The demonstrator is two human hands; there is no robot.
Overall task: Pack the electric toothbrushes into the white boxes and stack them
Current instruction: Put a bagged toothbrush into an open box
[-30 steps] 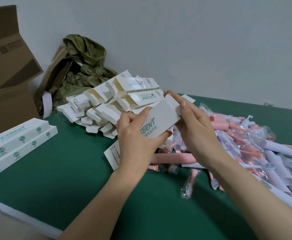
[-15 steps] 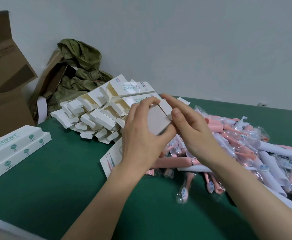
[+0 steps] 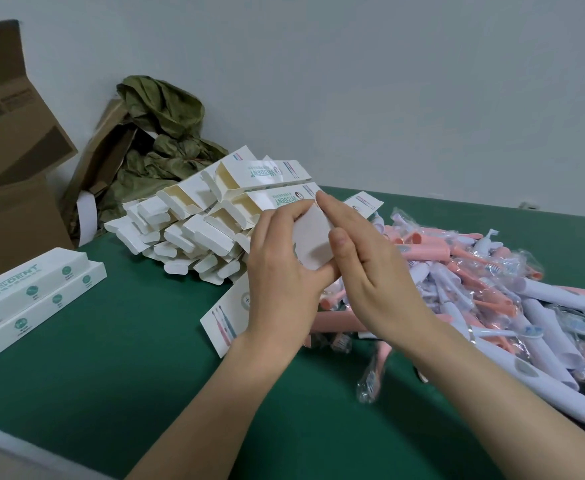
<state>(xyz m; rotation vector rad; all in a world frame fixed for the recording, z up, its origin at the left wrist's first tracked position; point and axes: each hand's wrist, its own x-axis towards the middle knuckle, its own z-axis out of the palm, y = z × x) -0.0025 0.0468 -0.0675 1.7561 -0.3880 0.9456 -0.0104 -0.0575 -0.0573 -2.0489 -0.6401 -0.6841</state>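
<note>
The white box has turned end-on since a second ago — print now hidden. The left hand grips it just above the left edge of the toothbrush heap; the right hand, fingers straight, presses its end closed — closing looks nearly done, stacking next.

Left hand and right hand bare (nails short, trimmed); 2 forearms uncovered too

Matt white card boxes, glossy plastic-wrapped toothbrushes, smooth green tabletop, brown corrugated carton.
</note>
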